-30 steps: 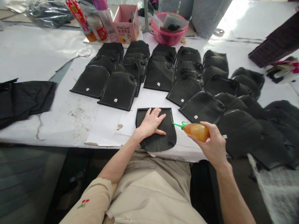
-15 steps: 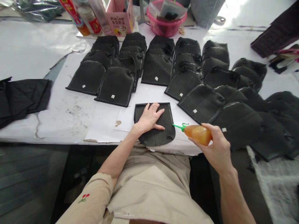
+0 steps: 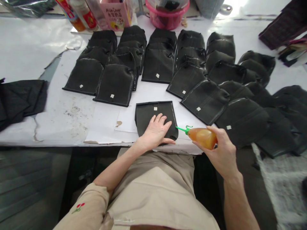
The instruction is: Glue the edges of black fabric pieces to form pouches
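Note:
A black leather-like panel [image 3: 146,116] with a small white square near its far edge lies at the table's front edge. My left hand [image 3: 157,131] rests flat on its lower part, fingers spread, thumb pointing right. My right hand [image 3: 222,147] is wrapped round a squeeze bottle [image 3: 203,137] of amber liquid, likely glue. The bottle lies nearly level, its green nozzle pointing left with the tip at the panel's right edge. A thin shiny line runs along that edge above the tip. The panel's near end is partly hidden under my left hand.
Overlapping rows of similar black panels [image 3: 159,64] fan out across the back and right. Darker folded pieces [image 3: 24,97] lie at the left. A pink box [image 3: 115,16], bottles [image 3: 82,14] and a pink basin [image 3: 166,16] stand at the back. White paper [image 3: 69,124] covers the table.
My left hand has slid down the panel towards me, uncovering the white square. The nozzle tip stays at the right edge, slightly lower along the panel. The view has tilted slightly.

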Demonstrator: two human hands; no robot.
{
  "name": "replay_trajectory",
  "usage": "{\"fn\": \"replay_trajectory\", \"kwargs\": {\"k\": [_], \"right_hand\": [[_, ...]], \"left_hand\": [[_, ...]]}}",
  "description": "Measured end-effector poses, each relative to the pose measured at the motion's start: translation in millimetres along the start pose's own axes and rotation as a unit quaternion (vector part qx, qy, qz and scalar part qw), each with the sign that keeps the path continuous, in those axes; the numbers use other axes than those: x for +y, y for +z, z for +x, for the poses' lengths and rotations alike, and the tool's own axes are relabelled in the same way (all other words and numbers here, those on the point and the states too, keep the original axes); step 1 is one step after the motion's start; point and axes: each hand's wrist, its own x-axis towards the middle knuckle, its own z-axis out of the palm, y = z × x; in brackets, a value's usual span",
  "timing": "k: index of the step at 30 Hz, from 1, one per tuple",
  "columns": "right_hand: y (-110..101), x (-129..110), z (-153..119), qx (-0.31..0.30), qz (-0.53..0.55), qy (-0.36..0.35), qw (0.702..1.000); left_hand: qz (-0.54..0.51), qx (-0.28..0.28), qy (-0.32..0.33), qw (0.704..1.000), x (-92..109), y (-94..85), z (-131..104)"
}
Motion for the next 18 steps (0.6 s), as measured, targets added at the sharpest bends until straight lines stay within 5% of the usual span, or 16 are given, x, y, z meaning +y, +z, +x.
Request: {"fn": "replay_trajectory", "kwargs": {"k": [6,18], "right_hand": [[-1,1,-9,0.008,0.007,0.011,1.0],[5,6,-13,0.04,0.001,0.007,0.999]], "left_hand": [[0.018,0.0,-0.021,1.0,8,19.5,-2],[0.04,0.021,-0.033,0.998,6,21.6,10]]}}
